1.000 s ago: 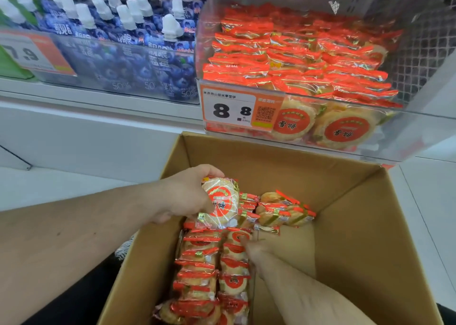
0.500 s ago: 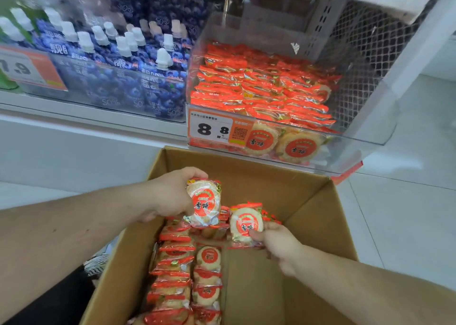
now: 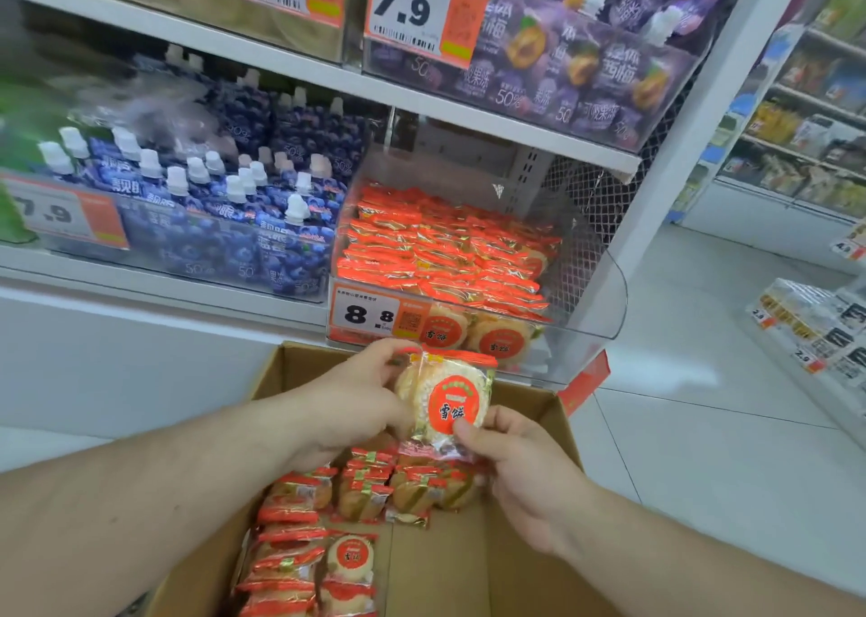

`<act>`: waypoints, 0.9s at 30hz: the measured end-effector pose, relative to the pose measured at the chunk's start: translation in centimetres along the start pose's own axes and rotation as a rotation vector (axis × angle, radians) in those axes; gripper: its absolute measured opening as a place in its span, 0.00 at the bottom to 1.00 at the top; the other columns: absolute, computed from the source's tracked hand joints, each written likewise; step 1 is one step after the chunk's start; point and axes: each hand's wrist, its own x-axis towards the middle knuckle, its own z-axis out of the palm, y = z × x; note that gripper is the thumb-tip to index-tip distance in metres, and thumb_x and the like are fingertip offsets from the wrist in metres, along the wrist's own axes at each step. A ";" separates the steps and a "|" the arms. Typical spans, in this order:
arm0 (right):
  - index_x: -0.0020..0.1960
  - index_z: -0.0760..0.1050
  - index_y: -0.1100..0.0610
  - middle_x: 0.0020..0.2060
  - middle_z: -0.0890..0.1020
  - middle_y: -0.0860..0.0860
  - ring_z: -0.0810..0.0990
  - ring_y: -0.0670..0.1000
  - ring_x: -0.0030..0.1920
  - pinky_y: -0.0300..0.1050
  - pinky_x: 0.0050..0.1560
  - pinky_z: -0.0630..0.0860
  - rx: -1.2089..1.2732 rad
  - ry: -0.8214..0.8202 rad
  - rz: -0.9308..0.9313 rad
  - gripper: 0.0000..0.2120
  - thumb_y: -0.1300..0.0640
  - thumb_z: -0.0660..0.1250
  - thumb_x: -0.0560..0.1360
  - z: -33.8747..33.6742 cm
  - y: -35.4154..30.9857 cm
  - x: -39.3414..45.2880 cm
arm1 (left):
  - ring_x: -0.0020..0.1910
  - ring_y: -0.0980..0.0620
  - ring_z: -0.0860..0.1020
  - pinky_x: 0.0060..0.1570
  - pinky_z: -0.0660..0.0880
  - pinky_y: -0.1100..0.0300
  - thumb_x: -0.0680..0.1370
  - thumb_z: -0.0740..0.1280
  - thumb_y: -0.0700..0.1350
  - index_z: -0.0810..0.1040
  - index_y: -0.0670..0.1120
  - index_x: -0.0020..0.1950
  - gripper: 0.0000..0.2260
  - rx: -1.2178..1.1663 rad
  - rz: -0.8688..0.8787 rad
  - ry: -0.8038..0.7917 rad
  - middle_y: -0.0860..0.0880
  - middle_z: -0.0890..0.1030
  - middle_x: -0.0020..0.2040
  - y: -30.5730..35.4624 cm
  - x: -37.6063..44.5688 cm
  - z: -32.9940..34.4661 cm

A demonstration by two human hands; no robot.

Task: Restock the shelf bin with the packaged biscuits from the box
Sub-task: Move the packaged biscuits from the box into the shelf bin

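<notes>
- My left hand [image 3: 361,396] is raised above the box, forearm coming in from the lower left, fingers curled over the top edge and left side of a biscuit packet [image 3: 445,398].
- My right hand [image 3: 520,462] comes in from the lower right, thumb pressed on the front of the same packet near its bottom edge, the other fingers curled behind it.
- So both hands hold what looks like one upright stack of packets, red round label facing me; I cannot tell how many packets sit behind the front one.
- The packet hangs over the far end of the cardboard box [image 3: 529,583], just below the front lip of the clear shelf bin [image 3: 604,298].
- In the box, more packets [image 3: 300,551] lie in rows along the left side and across the far end; the right part of the floor is bare cardboard.
- The bin is filled with orange-red packets, and an 8.8 price tag [image 3: 370,314] is on its front.
- Left of the bin stand blue pouches with white caps [image 3: 243,213]; purple pouches [image 3: 576,68] fill the shelf above.
- Compared with half a second ago, each hand then held its own packet apart from the other; now the two have come together in front of me.
- The hands are also higher and nearer the bin, and my view has tipped up, showing the upper shelf.
</notes>
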 end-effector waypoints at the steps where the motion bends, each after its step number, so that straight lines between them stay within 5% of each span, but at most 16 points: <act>1: 0.46 0.76 0.57 0.36 0.82 0.52 0.75 0.50 0.35 0.42 0.35 0.69 -0.025 0.015 -0.018 0.08 0.57 0.74 0.71 0.1 -0.4 -0.1 | 0.52 0.44 0.82 0.41 0.80 0.53 0.67 0.67 0.23 0.70 0.51 0.67 0.34 -0.035 0.022 0.013 0.46 0.81 0.56 0.3 -0.2 0.1; 3: 0.48 0.77 0.60 0.36 0.83 0.53 0.78 0.48 0.34 0.40 0.34 0.72 -0.050 0.034 -0.049 0.09 0.59 0.74 0.72 0.5 -1.2 -0.6 | 0.51 0.48 0.83 0.51 0.81 0.52 0.68 0.70 0.26 0.72 0.50 0.64 0.30 -0.041 0.084 0.050 0.47 0.82 0.55 0.8 -0.5 0.4; 7: 0.55 0.75 0.55 0.44 0.83 0.52 0.82 0.47 0.42 0.41 0.43 0.79 -0.201 0.174 -0.190 0.22 0.57 0.80 0.65 0.5 -3.2 -1.0 | 0.50 0.56 0.82 0.52 0.80 0.53 0.69 0.75 0.33 0.72 0.53 0.63 0.27 0.148 0.245 0.132 0.52 0.82 0.55 1.6 -0.6 0.5; 12: 0.67 0.62 0.42 0.61 0.70 0.36 0.69 0.34 0.59 0.28 0.61 0.65 -0.891 0.216 -0.784 0.38 0.43 0.75 0.62 -1.0 -6.5 -1.6 | 0.57 0.63 0.77 0.59 0.76 0.57 0.71 0.72 0.39 0.66 0.64 0.66 0.31 0.486 0.509 0.161 0.62 0.78 0.57 2.8 -0.7 0.2; 14: 0.73 0.60 0.47 0.66 0.70 0.41 0.68 0.41 0.66 0.37 0.67 0.63 -1.155 0.120 -0.931 0.41 0.39 0.69 0.64 -1.3 -7.2 -1.3 | 0.60 0.63 0.74 0.60 0.74 0.59 0.72 0.71 0.40 0.62 0.67 0.66 0.32 0.591 0.586 0.146 0.63 0.76 0.59 3.1 -0.7 0.3; 18: 0.67 0.68 0.49 0.56 0.80 0.46 0.78 0.49 0.56 0.44 0.57 0.74 -1.253 0.134 -1.058 0.29 0.48 0.70 0.68 -1.5 -8.2 -0.3 | 0.61 0.66 0.69 0.64 0.68 0.65 0.73 0.70 0.44 0.60 0.65 0.68 0.31 0.759 0.705 0.230 0.64 0.71 0.62 3.7 -0.2 0.4; 21: 0.59 0.74 0.53 0.49 0.82 0.50 0.79 0.53 0.49 0.48 0.48 0.77 -1.302 0.317 -1.252 0.24 0.58 0.74 0.64 -3.1 -10.9 0.5 | 0.66 0.69 0.58 0.65 0.49 0.77 0.74 0.69 0.45 0.57 0.60 0.75 0.33 0.872 0.721 0.350 0.66 0.62 0.66 4.1 0.5 -0.2; 24: 0.52 0.77 0.56 0.44 0.82 0.53 0.80 0.59 0.45 0.50 0.41 0.75 -1.466 0.658 -1.319 0.19 0.62 0.75 0.62 -5.5 -14.6 2.2 | 0.75 0.58 0.53 0.72 0.45 0.65 0.74 0.68 0.46 0.58 0.55 0.76 0.34 1.022 0.685 0.420 0.58 0.60 0.75 4.0 1.6 -0.7; 27: 0.47 0.76 0.57 0.40 0.81 0.55 0.80 0.61 0.40 0.50 0.38 0.72 -1.742 0.857 -1.131 0.16 0.63 0.75 0.62 -7.2 -17.1 5.5 | 0.77 0.53 0.46 0.73 0.39 0.54 0.75 0.66 0.47 0.55 0.55 0.77 0.33 1.176 0.572 0.396 0.56 0.55 0.78 3.4 2.6 -0.6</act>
